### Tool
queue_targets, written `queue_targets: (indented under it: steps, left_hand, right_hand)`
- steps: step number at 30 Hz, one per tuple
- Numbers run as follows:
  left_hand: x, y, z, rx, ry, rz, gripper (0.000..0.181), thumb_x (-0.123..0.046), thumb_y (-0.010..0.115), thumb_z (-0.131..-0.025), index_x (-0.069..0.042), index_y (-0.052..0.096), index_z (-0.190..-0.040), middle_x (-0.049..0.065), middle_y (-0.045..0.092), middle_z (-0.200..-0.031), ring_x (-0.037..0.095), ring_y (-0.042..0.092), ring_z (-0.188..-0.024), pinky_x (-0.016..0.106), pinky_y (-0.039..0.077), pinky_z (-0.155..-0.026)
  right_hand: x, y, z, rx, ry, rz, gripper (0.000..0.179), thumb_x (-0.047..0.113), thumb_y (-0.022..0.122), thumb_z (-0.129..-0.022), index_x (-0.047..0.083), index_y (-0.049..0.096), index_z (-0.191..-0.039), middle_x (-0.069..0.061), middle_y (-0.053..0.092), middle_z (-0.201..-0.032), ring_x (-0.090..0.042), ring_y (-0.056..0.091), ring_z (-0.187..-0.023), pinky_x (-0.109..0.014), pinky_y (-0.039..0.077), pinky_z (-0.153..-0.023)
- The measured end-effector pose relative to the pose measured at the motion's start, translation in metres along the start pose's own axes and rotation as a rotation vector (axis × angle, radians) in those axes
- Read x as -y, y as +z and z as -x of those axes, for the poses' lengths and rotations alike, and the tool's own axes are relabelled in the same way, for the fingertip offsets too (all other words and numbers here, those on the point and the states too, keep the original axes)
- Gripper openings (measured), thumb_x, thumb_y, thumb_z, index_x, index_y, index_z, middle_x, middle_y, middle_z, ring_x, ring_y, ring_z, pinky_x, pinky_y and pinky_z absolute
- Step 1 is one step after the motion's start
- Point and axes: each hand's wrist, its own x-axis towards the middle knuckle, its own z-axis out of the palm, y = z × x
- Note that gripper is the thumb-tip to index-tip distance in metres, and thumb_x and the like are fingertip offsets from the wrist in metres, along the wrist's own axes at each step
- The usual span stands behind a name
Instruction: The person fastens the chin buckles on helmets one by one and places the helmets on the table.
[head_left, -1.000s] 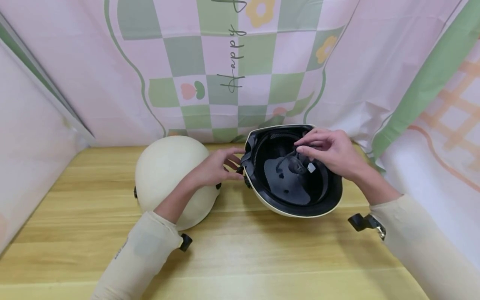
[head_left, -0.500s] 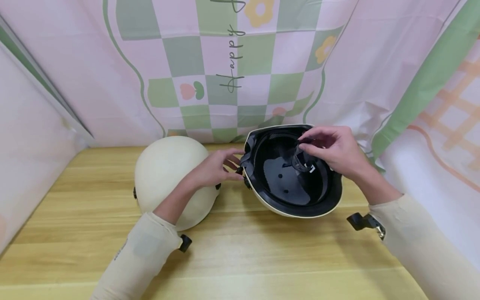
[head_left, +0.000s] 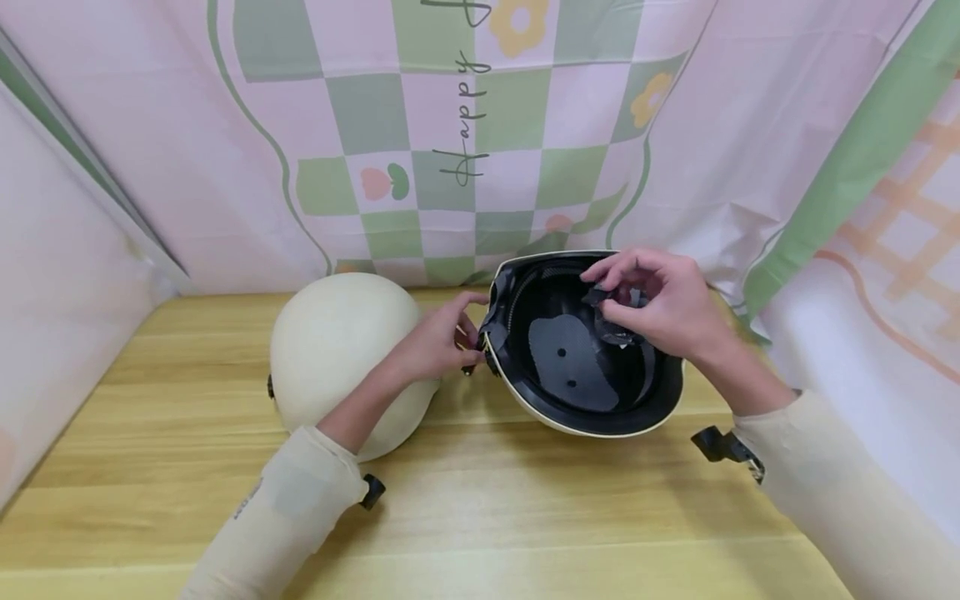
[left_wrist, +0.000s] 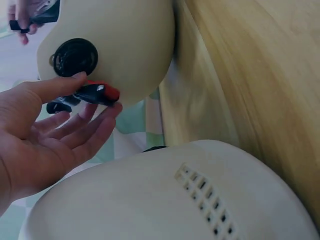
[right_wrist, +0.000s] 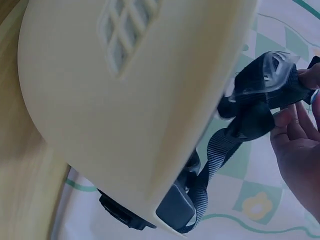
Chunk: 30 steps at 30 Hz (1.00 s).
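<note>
The left hand (head_left: pixel 442 340) pinches a glossy black-and-red buckle (left_wrist: pixel 100 93) between thumb and fingers at the upturned helmet (head_left: pixel 555 408)'s nine o'clock, and the right hand (head_left: pixel 663 302) pinches a ribbed strap (right_wrist: pixel 219 148) at two o'clock, a smooth domed helmet (head_left: pixel 337 350) lying toward nine on the wood-grained counter (head_left: pixel 480 517).

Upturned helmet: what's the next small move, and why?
Probably bring the right hand across the upturned helmet toward the left hand: the left pinches a black-and-red buckle, the right holds the black chin strap, and the two sit apart, so joining them seems sensible.
</note>
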Motion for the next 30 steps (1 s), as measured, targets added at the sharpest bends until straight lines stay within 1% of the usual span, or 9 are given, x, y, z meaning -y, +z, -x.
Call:
queue_targets:
  steps: [2,5,7,11,14,18,22,24,30]
  left_hand:
    - [-0.001,-0.001,0.001,-0.011,-0.012,0.005,0.067,0.008,0.075,-0.088,0.001,0.044,-0.147,0.014,0.064,-0.093,0.027,0.074,-0.087,0.029,0.058,-0.071]
    - [-0.002,-0.005,0.002,-0.043,-0.019,0.036,0.055,0.007,0.072,-0.090,0.001,0.049,-0.140,0.015,0.065,-0.096,0.025,0.072,-0.084,0.029,0.056,-0.067]
    - [-0.003,-0.008,0.004,-0.090,-0.006,0.037,0.047,0.006,0.073,-0.091,0.001,0.054,-0.133,0.015,0.067,-0.097,0.024,0.070,-0.084,0.029,0.056,-0.069]
    - [-0.006,-0.016,0.006,-0.213,0.056,0.017,0.033,0.002,0.078,-0.089,0.003,0.063,-0.118,0.015,0.071,-0.097,0.025,0.070,-0.085,0.032,0.056,-0.075]
    - [-0.008,-0.021,0.008,-0.279,0.090,0.039,0.028,0.001,0.081,-0.087,0.003,0.067,-0.111,0.014,0.071,-0.096,0.026,0.070,-0.082,0.031,0.056,-0.073]
    - [-0.009,-0.026,0.010,-0.318,0.103,0.097,0.026,0.000,0.084,-0.085,0.002,0.070,-0.107,0.014,0.071,-0.098,0.026,0.070,-0.083,0.028,0.054,-0.070]
    - [-0.009,-0.029,0.012,-0.373,0.101,0.126,0.027,0.000,0.086,-0.083,0.002,0.072,-0.106,0.013,0.074,-0.102,0.022,0.068,-0.090,0.026,0.053,-0.077]
    - [-0.010,-0.030,0.013,-0.397,0.111,0.169,0.027,0.002,0.086,-0.082,0.003,0.072,-0.105,0.015,0.074,-0.102,0.021,0.067,-0.090,0.027,0.054,-0.078]
    - [-0.010,-0.033,0.013,-0.402,0.145,0.295,0.026,0.009,0.083,-0.082,0.008,0.071,-0.105,0.019,0.072,-0.101,0.016,0.066,-0.083,0.026,0.056,-0.076]
  right_hand:
    - [0.001,0.001,0.000,0.023,-0.026,0.081,0.023,-0.024,0.070,-0.076,-0.003,0.062,-0.082,-0.005,0.078,-0.097,-0.010,0.064,-0.069,-0.016,0.045,-0.058]
    - [0.002,0.002,0.000,0.063,-0.047,0.155,0.026,-0.022,0.075,-0.075,-0.001,0.062,-0.082,-0.013,0.078,-0.093,-0.008,0.062,-0.066,-0.017,0.045,-0.057]
    - [0.003,0.002,0.000,0.082,-0.045,0.197,0.028,-0.020,0.081,-0.074,0.001,0.063,-0.082,-0.013,0.077,-0.092,-0.004,0.063,-0.068,-0.015,0.047,-0.059]
    - [0.003,0.002,0.000,0.087,-0.021,0.232,0.029,-0.012,0.090,-0.070,0.000,0.069,-0.085,-0.012,0.076,-0.093,0.000,0.066,-0.071,-0.012,0.052,-0.065]
    - [0.002,0.002,0.000,0.077,-0.004,0.208,0.029,-0.011,0.091,-0.068,-0.001,0.074,-0.089,-0.013,0.075,-0.093,0.000,0.066,-0.071,-0.011,0.052,-0.068]
    - [-0.001,0.001,0.002,0.075,0.019,0.130,0.032,-0.017,0.088,-0.069,0.000,0.078,-0.094,-0.011,0.075,-0.095,-0.002,0.067,-0.075,-0.012,0.053,-0.071]
    - [-0.004,-0.001,0.003,0.090,0.042,0.055,0.032,-0.022,0.083,-0.072,-0.001,0.079,-0.097,-0.009,0.075,-0.099,-0.004,0.070,-0.080,-0.015,0.056,-0.073]
    - [-0.005,-0.002,0.004,0.100,0.047,0.038,0.031,-0.023,0.081,-0.074,-0.004,0.078,-0.098,-0.009,0.075,-0.101,-0.004,0.071,-0.084,-0.016,0.057,-0.074]
    - [-0.008,-0.003,0.004,0.099,0.049,0.023,0.028,-0.025,0.078,-0.075,-0.011,0.075,-0.099,0.001,0.074,-0.103,-0.003,0.071,-0.091,-0.017,0.057,-0.077]
